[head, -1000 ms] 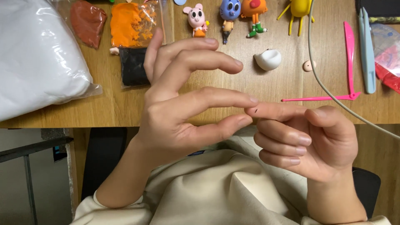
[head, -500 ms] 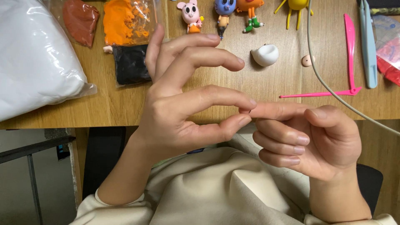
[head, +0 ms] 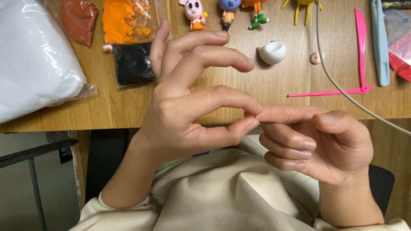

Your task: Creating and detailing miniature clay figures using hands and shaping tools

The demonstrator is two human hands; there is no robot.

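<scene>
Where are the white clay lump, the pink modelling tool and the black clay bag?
white clay lump (head: 272,52), head view, middle of its rounded top.
pink modelling tool (head: 361,38), head view, on its flat blade.
black clay bag (head: 132,63), head view, centre of the black mass.

Pink tool (head: 362,51), orange clay (head: 128,21)

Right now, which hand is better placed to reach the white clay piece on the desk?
Left, probably. The left hand has raised fingers spread near the white clay piece, while the right hand sits curled below the desk edge, further away.
</scene>
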